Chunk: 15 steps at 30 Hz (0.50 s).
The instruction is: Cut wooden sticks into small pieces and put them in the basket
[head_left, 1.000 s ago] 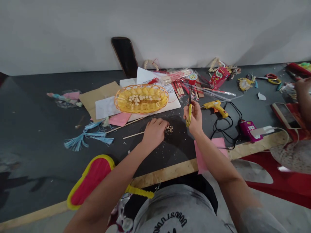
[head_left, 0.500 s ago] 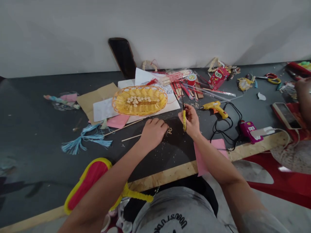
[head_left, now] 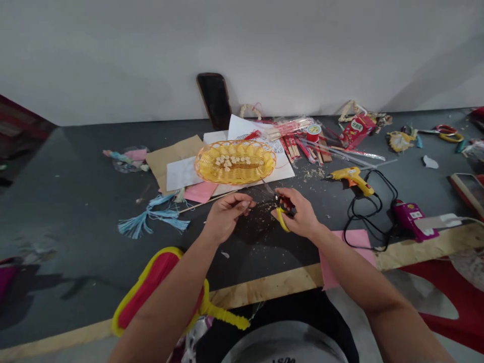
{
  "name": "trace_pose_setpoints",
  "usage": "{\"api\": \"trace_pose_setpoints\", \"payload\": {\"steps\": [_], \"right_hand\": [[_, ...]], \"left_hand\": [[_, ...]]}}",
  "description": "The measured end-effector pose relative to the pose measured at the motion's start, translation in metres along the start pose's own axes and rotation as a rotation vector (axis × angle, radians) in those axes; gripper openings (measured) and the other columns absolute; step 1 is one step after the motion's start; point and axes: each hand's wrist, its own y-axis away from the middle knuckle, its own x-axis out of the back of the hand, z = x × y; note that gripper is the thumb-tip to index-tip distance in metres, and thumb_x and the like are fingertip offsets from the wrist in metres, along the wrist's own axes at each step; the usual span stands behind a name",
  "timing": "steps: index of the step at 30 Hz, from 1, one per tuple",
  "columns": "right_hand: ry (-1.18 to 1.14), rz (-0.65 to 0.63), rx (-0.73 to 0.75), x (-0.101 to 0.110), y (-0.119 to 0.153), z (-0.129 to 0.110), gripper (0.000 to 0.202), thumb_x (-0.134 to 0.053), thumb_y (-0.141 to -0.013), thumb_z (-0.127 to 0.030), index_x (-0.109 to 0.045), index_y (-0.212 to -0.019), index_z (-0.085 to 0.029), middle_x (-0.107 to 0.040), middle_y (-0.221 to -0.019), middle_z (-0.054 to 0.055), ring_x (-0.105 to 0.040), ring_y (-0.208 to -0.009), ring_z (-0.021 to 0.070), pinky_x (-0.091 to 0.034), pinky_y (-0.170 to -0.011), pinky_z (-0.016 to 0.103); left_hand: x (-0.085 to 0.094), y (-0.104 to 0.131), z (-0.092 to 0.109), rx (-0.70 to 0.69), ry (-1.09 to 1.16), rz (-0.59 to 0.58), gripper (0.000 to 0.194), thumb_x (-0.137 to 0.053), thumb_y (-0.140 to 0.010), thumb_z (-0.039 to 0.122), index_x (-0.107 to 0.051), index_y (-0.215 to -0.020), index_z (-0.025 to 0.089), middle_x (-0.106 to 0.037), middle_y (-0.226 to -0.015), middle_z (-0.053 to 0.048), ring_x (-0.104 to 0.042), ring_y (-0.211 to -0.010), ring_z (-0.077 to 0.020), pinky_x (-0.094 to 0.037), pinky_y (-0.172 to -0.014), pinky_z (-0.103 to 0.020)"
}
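My right hand (head_left: 300, 214) grips a pair of scissors (head_left: 282, 220) with yellow and black handles; the blades point up and left toward the basket. To their left, my left hand (head_left: 226, 214) is closed in a pinch just above the table. Whatever sits between its fingertips is too small to make out. Small pale bits (head_left: 266, 207) lie scattered on the dark table between both hands. Just beyond stands a yellow woven basket (head_left: 206, 171) with several small pale clusters (head_left: 227, 162) inside. A thin wooden stick (head_left: 206, 203) lies beside my left hand.
To the right lie a yellow glue gun (head_left: 351, 177), its black cord and a purple power block (head_left: 412, 219). A phone (head_left: 215, 101) leans on the wall. Blue tassels (head_left: 153, 217) and a red-and-yellow padded item (head_left: 149, 282) are at left. Wrapped sticks (head_left: 291, 128) lie behind.
My left hand has gone from resting over the table to a raised pinch. The scissors have swung from upright to pointing left. The whole view has shifted left.
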Motion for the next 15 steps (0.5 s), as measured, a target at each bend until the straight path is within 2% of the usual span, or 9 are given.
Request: {"api": "trace_pose_setpoints", "payload": {"steps": [2,5,10,15], "right_hand": [[0.042,-0.032,0.072,0.001,0.0,-0.003,0.046,-0.063,-0.083,-0.035,-0.049,-0.125,-0.023,-0.062,-0.107,0.01,-0.06,-0.097,0.0226,-0.053,-0.083,0.038],[0.096,-0.095,0.115,0.0,0.0,-0.006,0.047,-0.063,-0.083,-0.035,-0.049,-0.125,-0.023,-0.062,-0.107,0.01,-0.059,-0.099,0.0229,-0.053,-0.085,0.038],[0.132,-0.149,0.16,-0.003,0.0,-0.007,0.047,-0.063,-0.082,-0.032,-0.049,-0.126,-0.023,-0.063,-0.11,0.01,-0.059,-0.102,0.0228,-0.053,-0.088,0.038],[0.142,-0.176,0.134,-0.006,0.001,-0.005,0.049,-0.064,-0.081,-0.032,-0.049,-0.127,-0.024,-0.062,-0.113,0.009,-0.059,-0.104,0.0232,-0.053,-0.089,0.038]], "left_hand": [[0.001,0.001,0.003,0.035,0.113,-0.005,0.027,-0.086,-0.056,0.027,-0.071,-0.074,0.015,-0.071,-0.068,-0.004,-0.055,-0.053,-0.0085,-0.045,-0.054,-0.021],[0.001,0.005,0.006,0.037,0.228,-0.039,0.026,-0.087,-0.056,0.025,-0.07,-0.072,0.015,-0.07,-0.068,-0.002,-0.052,-0.05,-0.0062,-0.046,-0.053,-0.02],[0.0,0.01,0.007,0.028,0.283,-0.063,0.023,-0.085,-0.059,0.021,-0.067,-0.07,0.014,-0.064,-0.07,0.0,-0.056,-0.06,-0.0075,-0.049,-0.058,-0.019],[-0.001,0.01,0.007,0.031,0.318,-0.075,0.022,-0.084,-0.06,0.018,-0.066,-0.071,0.014,-0.062,-0.067,0.001,-0.054,-0.058,-0.0065,-0.048,-0.058,-0.019]]}}
